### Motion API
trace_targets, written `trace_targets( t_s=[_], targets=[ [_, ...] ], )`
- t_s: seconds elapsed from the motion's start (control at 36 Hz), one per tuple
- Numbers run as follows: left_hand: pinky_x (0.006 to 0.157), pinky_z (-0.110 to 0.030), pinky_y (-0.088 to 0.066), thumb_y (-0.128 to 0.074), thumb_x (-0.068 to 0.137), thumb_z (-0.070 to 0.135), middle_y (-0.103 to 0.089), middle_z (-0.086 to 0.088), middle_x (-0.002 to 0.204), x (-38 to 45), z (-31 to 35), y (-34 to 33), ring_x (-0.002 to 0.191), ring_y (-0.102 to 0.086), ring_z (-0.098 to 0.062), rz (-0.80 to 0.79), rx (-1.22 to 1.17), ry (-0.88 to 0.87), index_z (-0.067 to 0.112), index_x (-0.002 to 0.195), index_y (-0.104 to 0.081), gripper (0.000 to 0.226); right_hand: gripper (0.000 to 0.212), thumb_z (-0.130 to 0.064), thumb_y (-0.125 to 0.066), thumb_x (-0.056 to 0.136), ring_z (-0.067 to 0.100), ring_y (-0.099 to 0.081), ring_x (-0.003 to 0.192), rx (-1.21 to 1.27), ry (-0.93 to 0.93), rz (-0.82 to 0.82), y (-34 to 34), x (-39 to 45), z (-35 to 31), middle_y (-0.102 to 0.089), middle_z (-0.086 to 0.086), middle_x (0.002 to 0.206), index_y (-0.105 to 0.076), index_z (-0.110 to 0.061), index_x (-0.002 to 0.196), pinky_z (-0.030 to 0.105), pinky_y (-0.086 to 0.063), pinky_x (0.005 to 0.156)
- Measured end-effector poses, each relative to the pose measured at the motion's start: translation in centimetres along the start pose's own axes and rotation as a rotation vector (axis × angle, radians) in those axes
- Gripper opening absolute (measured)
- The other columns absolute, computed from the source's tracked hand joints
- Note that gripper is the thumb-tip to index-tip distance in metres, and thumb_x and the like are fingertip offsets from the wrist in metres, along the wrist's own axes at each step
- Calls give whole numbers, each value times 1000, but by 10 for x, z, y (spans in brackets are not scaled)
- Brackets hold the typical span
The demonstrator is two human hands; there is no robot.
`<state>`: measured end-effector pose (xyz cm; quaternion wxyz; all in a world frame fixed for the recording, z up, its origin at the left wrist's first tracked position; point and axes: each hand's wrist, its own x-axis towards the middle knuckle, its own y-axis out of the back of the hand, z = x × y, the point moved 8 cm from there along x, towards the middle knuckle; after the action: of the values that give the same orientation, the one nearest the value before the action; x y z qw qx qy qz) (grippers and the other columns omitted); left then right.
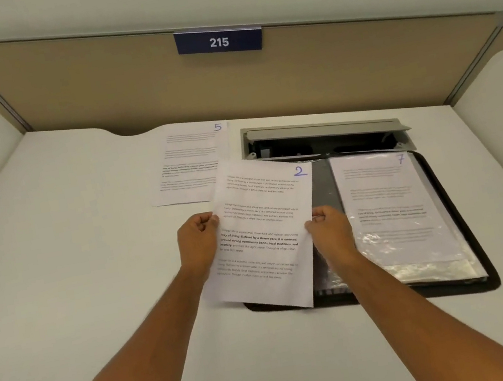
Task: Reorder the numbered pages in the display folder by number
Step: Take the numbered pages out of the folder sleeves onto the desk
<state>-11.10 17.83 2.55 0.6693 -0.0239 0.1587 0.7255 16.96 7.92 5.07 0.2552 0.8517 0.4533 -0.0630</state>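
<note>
Page 2 (267, 231) is pinched at mid-height by both hands, left (200, 238) and right (328, 227), long axis running away, tilted, apparently raised over the folder's (461, 221) left half; page 5 (189, 164) lies on the bench (68, 237) beyond-left.

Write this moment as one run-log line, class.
left hand: pinches page 2 | right hand: pinches page 2 | page 5: on desk | page 7: in display folder

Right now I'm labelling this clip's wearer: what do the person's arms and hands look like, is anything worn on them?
Both forearms are bare up to the frame's edge: no sleeves show. The left hand and right hand have no gloves, rings, watch or bands that I can see. No markings or cables show on them.
</note>
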Motion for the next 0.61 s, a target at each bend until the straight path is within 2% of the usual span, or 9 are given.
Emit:
trace_targets(
  t_s=[0.08, 0.22, 0.31, 0.42, 0.53, 0.61],
  targets=[
    [86, -41, -61, -63, 99, 23, -75, 6, 94, 21, 4, 14, 88, -72, -16, 48, 27, -9, 19, 97, -73, 11, 19, 0, -55, 99, 17, -70, 89, -15, 16, -43, -25, 14, -18, -71, -3, 97, -62, -18, 98, 30, -57, 65],
    [89, -36, -57, -65, 96, 23, -74, 14, 90, 57, 10, 39, 90, -70, -12, 129, 72, -40, 26, 88, -75, 13, 17, 1, -53, 98, 15, -69, 83, -53, 32, -70, -62, 37, -46, -70, -2, 92, -63, -13, 99, 24, -49, 55],
    [86, -34, -57, -68, 94, 22, -73, 13, 85, 78, 14, 53, 89, -70, -15, 164, 97, -46, 30, 80, -72, 17, 14, 1, -55, 97, 12, -65, 76, -74, 46, -76, -83, 52, -59, -69, -2, 88, -64, -10, 99, 23, -46, 52],
    [88, -35, -57, -72, 91, 23, -73, 11, 88, 109, 16, 70, 88, -69, -13, 210, 123, -40, 26, 90, -73, 3, 15, 3, -57, 91, 19, -67, 76, -85, 28, -88, -113, 74, -68, -69, 1, 84, -64, -10, 92, 31, -51, 54],
    [87, -34, -56, -73, 90, 23, -72, 11, 86, 136, 18, 81, 82, -66, -8, 237, 165, -43, 20, 97, -75, 7, 13, 0, -62, 88, 19, -70, 77, -151, 40, -81, -139, 96, -76, -72, 1, 84, -66, -13, 89, 33, -56, 57],
    [86, -34, -56, -72, 91, 24, -72, 11, 86, 155, 16, 87, 83, -67, -9, 243, 198, -49, 19, 97, -75, 8, 12, -2, -63, 85, 22, -70, 77, -196, 70, -75, -155, 111, -81, -71, 2, 83, -65, -13, 86, 41, -60, 63]
  ],
)
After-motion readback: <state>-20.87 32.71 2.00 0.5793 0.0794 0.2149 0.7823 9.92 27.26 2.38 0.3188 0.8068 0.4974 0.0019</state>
